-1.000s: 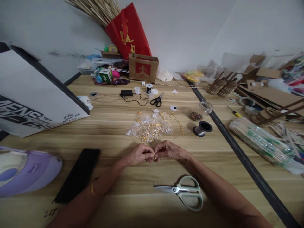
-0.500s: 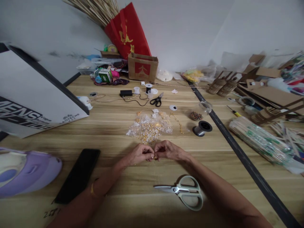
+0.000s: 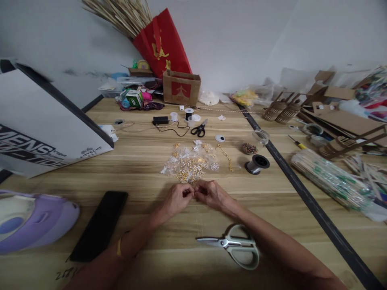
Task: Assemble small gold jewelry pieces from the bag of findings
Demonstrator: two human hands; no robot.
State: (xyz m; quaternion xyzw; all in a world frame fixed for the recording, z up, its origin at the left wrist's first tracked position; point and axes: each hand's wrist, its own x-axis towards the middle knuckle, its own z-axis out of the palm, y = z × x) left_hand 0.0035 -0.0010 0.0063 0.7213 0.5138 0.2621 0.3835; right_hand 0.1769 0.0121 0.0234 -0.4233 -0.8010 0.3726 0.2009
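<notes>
My left hand (image 3: 180, 196) and my right hand (image 3: 211, 194) meet fingertip to fingertip over the wooden table. Both are closed in a pinch, and whatever sits between the fingertips is hidden or too small to name. Just beyond them lies a loose pile of small gold and silver beads or findings (image 3: 190, 171), with clear plastic bags (image 3: 184, 155) around it. To the right of the pile is a short gold chain (image 3: 225, 155). Scissors with pale green handles (image 3: 228, 242) rest closed on the table between my forearms.
A black phone (image 3: 99, 225) and a purple-white appliance (image 3: 39, 221) lie at left, below a large white box (image 3: 51, 125). A wire spool (image 3: 256, 164), a cup of beads (image 3: 249, 148) and packaged sticks (image 3: 329, 177) are at right. Black scissors (image 3: 199, 129) lie farther back.
Both hands have shifted slightly away from me, toward the pile, and their fingertips remain together. A small gold piece seen at the fingertips before is no longer visible.
</notes>
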